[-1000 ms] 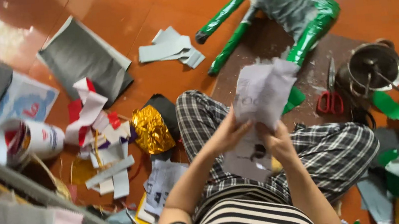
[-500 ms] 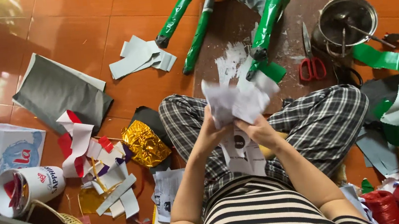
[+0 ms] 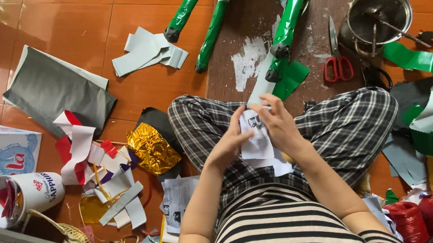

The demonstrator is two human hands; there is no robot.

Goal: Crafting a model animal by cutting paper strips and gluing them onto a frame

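Partly hidden btwn left hand point(image 3: 228, 146) & right hand point(image 3: 281, 125): paper scrap point(image 3: 256, 140).

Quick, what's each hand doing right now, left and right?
Left hand: closed on the printed paper sheet, gripping its left edge.
Right hand: closed on the same sheet, fingers along its right edge.

Printed paper scrap, held over the lap

The white paper piece point(image 3: 255, 136), printed in black and grey, sits pinched between the left hand point(image 3: 228, 146) and the right hand point(image 3: 282, 125), standing roughly upright above the checked trousers, its lower edge ragged and hanging loose below the fingers.
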